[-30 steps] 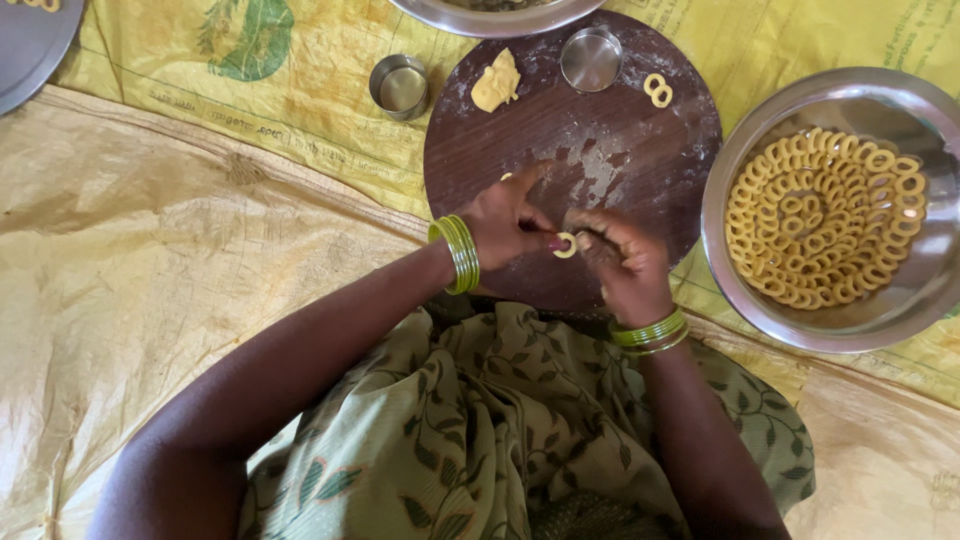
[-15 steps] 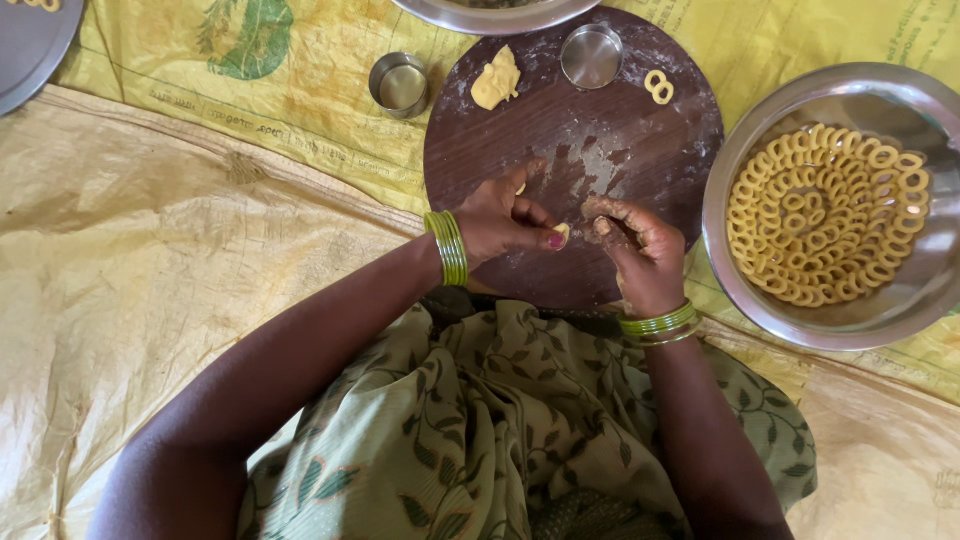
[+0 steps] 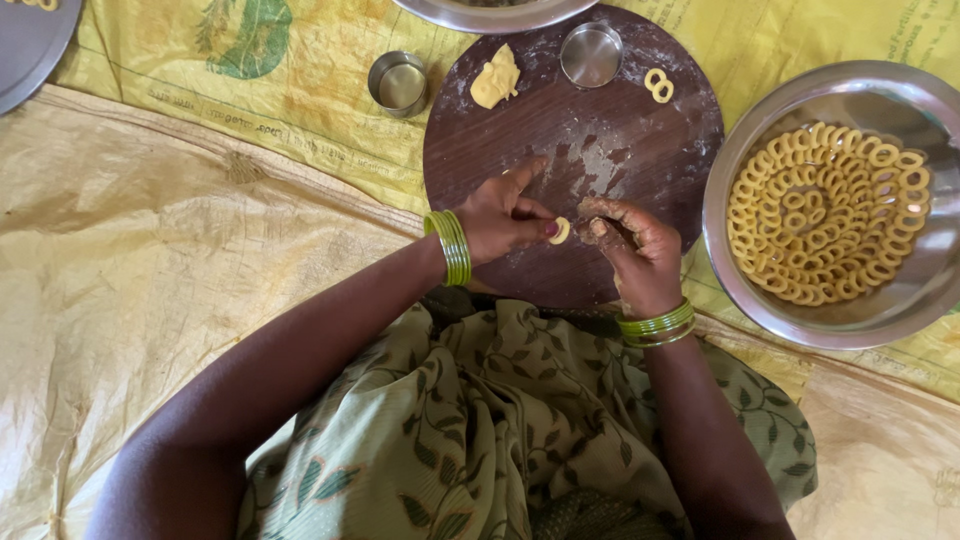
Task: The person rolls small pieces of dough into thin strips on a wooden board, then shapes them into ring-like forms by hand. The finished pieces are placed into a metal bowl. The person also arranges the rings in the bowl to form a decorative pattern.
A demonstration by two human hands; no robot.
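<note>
In the head view, the left hand (image 3: 500, 215) pinches a small pale yellow dough ring (image 3: 561, 231) between thumb and fingertips, its forefinger stretched out over the round dark wooden board (image 3: 570, 130). The right hand (image 3: 635, 250), dusted with flour, is curled loosely just beside the ring, its fingertips close to it; whether they touch the dough cannot be told. A second ago both hands were pressed together around the piece near the board's front edge; since then they have drawn slightly apart and the piece shows as a closed loop held by the left hand, which suggests the shaping of this ring is about finished. On the board lie a lump of yellow dough (image 3: 496, 78), a small round steel cup (image 3: 591, 54) and two joined finished rings (image 3: 658, 85). A second small steel cup (image 3: 399, 83) stands on the yellow printed sheet (image 3: 300, 90). To the right, a large steel bowl (image 3: 740, 290) holds many rings laid in circles (image 3: 830, 225).
</note>
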